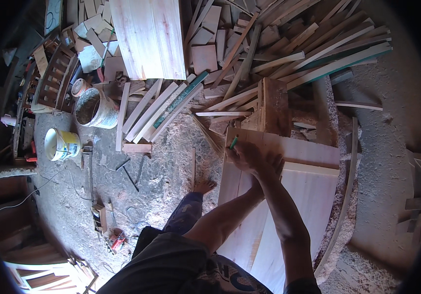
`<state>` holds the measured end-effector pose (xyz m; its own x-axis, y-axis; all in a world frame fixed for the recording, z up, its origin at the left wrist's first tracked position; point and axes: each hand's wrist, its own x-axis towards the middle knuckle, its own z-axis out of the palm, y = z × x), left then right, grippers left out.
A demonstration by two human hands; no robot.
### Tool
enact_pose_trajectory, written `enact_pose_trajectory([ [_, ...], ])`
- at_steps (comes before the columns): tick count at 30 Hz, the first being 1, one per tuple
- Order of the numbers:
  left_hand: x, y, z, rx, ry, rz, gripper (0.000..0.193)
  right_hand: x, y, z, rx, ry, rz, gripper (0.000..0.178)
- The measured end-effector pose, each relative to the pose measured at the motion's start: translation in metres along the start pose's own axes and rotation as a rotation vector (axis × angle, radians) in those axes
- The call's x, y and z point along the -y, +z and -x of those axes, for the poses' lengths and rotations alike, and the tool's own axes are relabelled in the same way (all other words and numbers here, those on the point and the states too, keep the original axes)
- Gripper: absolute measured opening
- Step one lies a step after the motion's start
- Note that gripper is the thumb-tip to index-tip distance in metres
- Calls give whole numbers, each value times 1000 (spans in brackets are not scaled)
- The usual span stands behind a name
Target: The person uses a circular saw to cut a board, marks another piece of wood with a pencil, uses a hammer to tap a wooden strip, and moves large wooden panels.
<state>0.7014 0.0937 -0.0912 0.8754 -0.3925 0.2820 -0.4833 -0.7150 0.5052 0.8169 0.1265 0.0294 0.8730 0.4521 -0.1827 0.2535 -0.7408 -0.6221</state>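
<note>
My forearms cross over a pale wooden panel (293,210) of joined boards. My right hand (247,158) is closed on a green pencil (234,142) near the panel's far left corner. Just right of it, my left hand (273,164) lies with fingers stretched out on the wood, partly covered by the right forearm. A straight, light wooden strip (311,169) runs across the panel from beside my left hand to the right edge. Whether my left fingers press on the strip's end is hidden.
Beyond the panel stands a wooden block (274,103), with heaped offcuts and battens (328,49) behind. Another wide panel (149,39) leans at the back. Buckets (63,144), a hammer-like tool (128,174) and a cable (48,181) lie left. Sawdust covers the floor.
</note>
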Motion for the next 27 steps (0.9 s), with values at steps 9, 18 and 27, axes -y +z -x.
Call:
enact_pose_trajectory([
  [9, -8, -6, -17, -86, 39, -61, 59, -14, 20, -6, 73, -59, 207, 19],
  [18, 0, -18, -25, -113, 85, -99, 51, -4, 18, -3, -38, -50, 220, 6],
  [27, 12, -63, -50, 131, 129, 229, 38, 23, -22, 133, -850, 532, -666, 26],
])
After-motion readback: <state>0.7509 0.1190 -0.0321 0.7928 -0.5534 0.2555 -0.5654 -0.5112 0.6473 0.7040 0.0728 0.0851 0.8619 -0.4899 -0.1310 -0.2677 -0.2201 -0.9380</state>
